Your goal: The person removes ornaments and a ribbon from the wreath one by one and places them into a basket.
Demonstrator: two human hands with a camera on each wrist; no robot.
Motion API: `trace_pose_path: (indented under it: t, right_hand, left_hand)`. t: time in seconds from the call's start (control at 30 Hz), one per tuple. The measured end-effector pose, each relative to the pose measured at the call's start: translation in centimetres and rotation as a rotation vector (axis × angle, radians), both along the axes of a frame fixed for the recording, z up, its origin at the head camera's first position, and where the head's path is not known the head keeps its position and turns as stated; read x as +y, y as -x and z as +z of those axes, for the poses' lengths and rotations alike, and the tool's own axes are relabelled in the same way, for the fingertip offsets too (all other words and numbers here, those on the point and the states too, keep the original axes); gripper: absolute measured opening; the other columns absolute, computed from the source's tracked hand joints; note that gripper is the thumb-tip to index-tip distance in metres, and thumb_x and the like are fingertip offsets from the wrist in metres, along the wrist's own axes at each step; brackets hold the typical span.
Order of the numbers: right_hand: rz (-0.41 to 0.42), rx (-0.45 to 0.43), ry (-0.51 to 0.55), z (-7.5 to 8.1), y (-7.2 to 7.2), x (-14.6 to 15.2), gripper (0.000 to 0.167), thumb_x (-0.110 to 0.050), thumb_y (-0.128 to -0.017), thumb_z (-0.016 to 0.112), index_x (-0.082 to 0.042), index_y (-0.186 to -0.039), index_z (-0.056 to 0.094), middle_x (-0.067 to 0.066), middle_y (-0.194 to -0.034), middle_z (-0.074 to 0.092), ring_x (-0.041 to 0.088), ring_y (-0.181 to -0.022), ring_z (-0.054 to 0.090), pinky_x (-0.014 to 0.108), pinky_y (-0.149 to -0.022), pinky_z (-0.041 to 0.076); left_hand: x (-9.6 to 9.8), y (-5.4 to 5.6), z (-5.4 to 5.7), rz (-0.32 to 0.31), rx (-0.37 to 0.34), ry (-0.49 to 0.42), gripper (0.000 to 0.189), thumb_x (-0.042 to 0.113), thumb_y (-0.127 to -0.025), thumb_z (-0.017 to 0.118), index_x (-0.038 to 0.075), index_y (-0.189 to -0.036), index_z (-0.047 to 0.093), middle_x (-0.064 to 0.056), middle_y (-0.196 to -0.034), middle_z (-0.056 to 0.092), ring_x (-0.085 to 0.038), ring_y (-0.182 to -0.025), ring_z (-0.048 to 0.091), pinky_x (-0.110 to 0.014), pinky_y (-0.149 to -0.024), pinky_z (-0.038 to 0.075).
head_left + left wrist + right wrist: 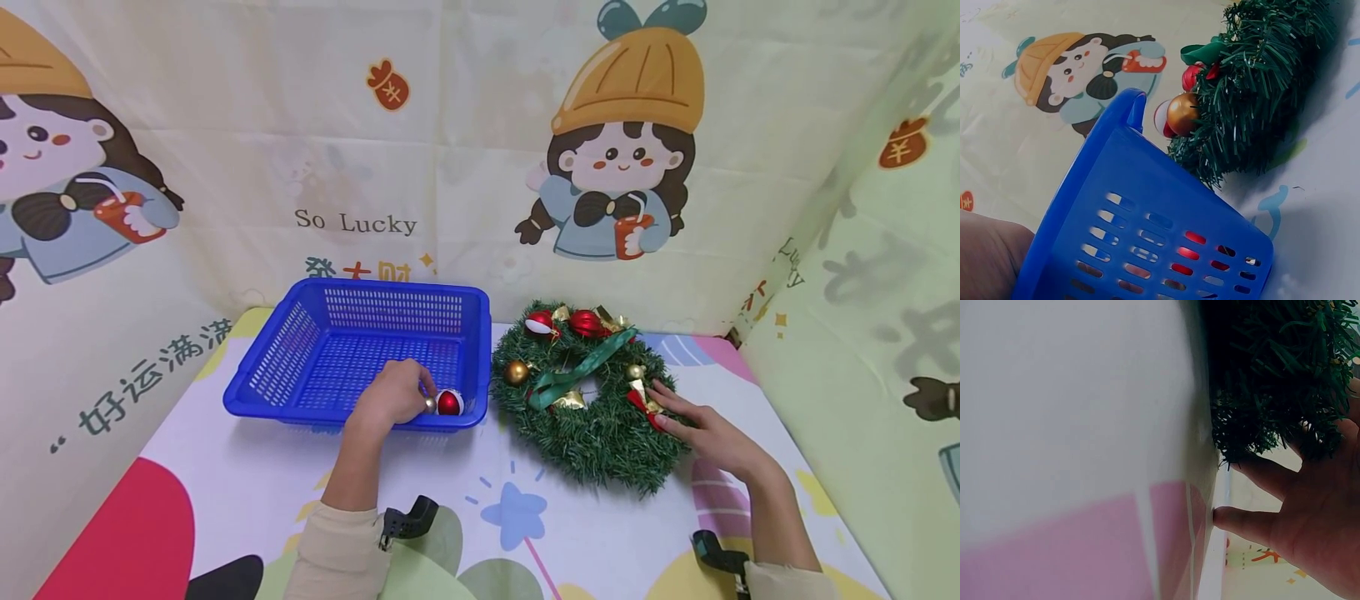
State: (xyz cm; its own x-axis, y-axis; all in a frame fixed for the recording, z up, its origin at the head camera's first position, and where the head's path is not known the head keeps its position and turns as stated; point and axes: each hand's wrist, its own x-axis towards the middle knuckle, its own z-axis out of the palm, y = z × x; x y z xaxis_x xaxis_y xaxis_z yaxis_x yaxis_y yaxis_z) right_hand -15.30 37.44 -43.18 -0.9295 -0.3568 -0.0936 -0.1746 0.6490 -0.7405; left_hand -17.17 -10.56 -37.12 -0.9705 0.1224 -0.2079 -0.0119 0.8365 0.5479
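- I see the wreath at centre-right of the head view, lying on the patterned tablecloth, beside the right hand and well apart from the left.
- My right hand is at the wreath's lower-right edge, its fingers extended and spread; in the head view the tips reach the red bow there. It grips nothing that I can see.
- My left hand reaches over the front rim of the blue basket, left of centre. Its fingers bend down to a small gold ball; I cannot tell whether they pinch it, and the basket wall hides the fingertips from my left wrist view.
- Just right of that ball, in the basket's lower-right corner, I see a red-and-white bauble.
- On the wreath I make out a copper-gold bauble at the left, a ridged red bauble at the top and a green ribbon across the middle.
- The two hands are well apart, with the wreath's front part between them.
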Motion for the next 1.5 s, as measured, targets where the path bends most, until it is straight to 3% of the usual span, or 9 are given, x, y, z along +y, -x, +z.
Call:
trace_pose_path:
  t: [0.17,0.43,0.77,1.1,1.5]
  right_hand:
    - [-0.003,-0.001,0.0,0.0,-0.1,-0.07,0.06,-0.029,-0.107,0.058,-0.006,-0.159,0.041,0.02,-0.173,0.017,0.06,-0.154,0.008,0.084,-0.11,0.016]
    - [0.001,0.003,-0.002,-0.07,0.0,0.1,0.06,-0.029,-0.107,0.058,-0.006,-0.159,0.041,0.02,-0.173,0.016,0.06,-0.154,0.008,0.084,-0.111,0.017]
    - [-0.001,0.01,-0.013,0.09,0.2,0.21,0.06,-0.029,-0.107,0.058,-0.005,-0.159,0.041,0.021,-0.172,0.017,0.06,-0.153,0.01,0.083,-0.111,0.018]
    - [0.0,0.012,-0.018,0.08,0.26,0.2,0.06,-0.03,-0.107,0.058,-0.006,-0.159,0.041,0.021,-0.172,0.017,0.06,-0.153,0.01,0.084,-0.11,0.017]
    - [0.001,0.009,-0.016,-0.05,0.3,0.18,0.059,-0.029,-0.107,0.058,-0.008,-0.159,0.041,0.019,-0.172,0.017,0.059,-0.154,0.011,0.082,-0.111,0.019]
  left_hand:
    - [-0.03,-0.07,0.09,-0.017,0.0,0.009,0.019,-0.003,-0.088,0.07,0.006,-0.102,0.079,-0.016,-0.108,0.073,-0.028,-0.095,0.059,-0.044,-0.083,0.056]
    - [-0.07,0.09,-0.11,-0.024,-0.008,0.018,0.018,0.005,-0.091,0.075,0.005,-0.108,0.079,-0.017,-0.117,0.074,-0.032,-0.109,0.063,-0.056,-0.1,0.054]
    - [0.11,0.07,-0.12,-0.013,-0.029,0.021,0.025,0.007,-0.092,0.075,0.004,-0.117,0.076,-0.019,-0.12,0.072,-0.035,-0.113,0.064,-0.058,-0.102,0.054]
    - [0.13,0.11,-0.11,-0.012,-0.013,0.027,0.027,0.006,-0.091,0.076,0.004,-0.118,0.075,-0.018,-0.118,0.072,-0.032,-0.107,0.064,-0.055,-0.099,0.056]
    - [-0.11,0.07,-0.11,0.002,0.009,-0.022,0.029,0.004,-0.092,0.073,0.003,-0.122,0.073,-0.012,-0.099,0.07,-0.025,-0.091,0.062,-0.046,-0.088,0.059]
